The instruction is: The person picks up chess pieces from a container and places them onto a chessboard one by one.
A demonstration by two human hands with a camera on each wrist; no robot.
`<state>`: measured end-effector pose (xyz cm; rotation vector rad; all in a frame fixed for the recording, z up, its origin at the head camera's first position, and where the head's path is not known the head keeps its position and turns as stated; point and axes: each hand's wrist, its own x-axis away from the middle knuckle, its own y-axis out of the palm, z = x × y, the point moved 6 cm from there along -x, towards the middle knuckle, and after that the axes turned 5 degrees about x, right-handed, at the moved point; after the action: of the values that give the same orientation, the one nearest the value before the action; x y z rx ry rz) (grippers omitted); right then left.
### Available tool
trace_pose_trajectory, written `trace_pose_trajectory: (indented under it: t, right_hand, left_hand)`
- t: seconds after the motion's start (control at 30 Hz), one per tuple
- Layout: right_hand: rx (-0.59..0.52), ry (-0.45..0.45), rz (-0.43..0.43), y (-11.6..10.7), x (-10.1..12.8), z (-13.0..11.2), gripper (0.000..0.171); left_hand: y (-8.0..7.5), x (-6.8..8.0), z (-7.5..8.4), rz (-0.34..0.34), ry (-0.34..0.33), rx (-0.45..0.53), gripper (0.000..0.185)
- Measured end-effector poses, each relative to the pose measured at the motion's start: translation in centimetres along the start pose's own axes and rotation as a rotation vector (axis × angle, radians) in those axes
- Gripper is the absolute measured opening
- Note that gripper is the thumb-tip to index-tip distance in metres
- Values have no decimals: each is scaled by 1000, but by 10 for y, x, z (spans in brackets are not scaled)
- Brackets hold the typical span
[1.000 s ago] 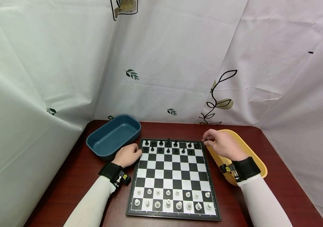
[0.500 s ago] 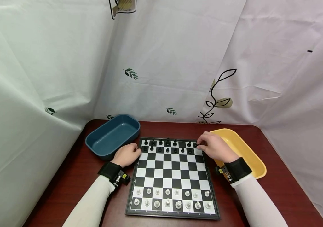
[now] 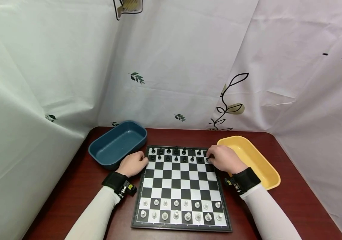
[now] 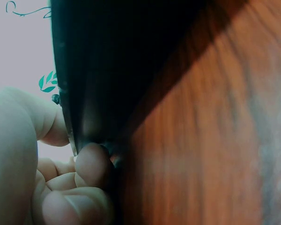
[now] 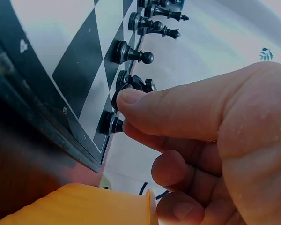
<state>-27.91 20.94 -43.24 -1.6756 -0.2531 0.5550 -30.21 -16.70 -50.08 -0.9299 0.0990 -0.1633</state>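
Note:
A black-and-white chessboard (image 3: 174,184) lies on the table with black pieces along its far side and white pieces (image 3: 176,215) along its near side. My right hand (image 3: 225,158) is over the far right corner, thumb and forefinger pinching a black pawn (image 5: 116,97) on the second row. Behind that pawn stands a black rook (image 5: 111,123) in the corner. Another black pawn (image 5: 126,54) is one square over. My left hand (image 3: 132,164) grips the board's left edge near the far corner; in the left wrist view, fingers lie on both sides of the dark edge (image 4: 68,112).
A blue tray (image 3: 103,159) stands at the left, close behind my left hand. On the right, a yellow tray (image 3: 262,159) sits partly behind my right hand and wrist. The red-brown table (image 3: 74,200) ends at a white patterned cloth (image 3: 171,83).
My right hand has moved left from the yellow tray's rim to the board's far right corner, bringing the black pawn down to the second row. My left hand keeps its place.

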Motion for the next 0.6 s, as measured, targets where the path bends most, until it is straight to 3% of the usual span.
trace_pose_trajectory:
  t: [0.6]
  right_hand:
    - [87, 5, -7, 5, 0, -4, 12]
  left_hand:
    - [-2, 4, 5, 3, 13, -24, 31]
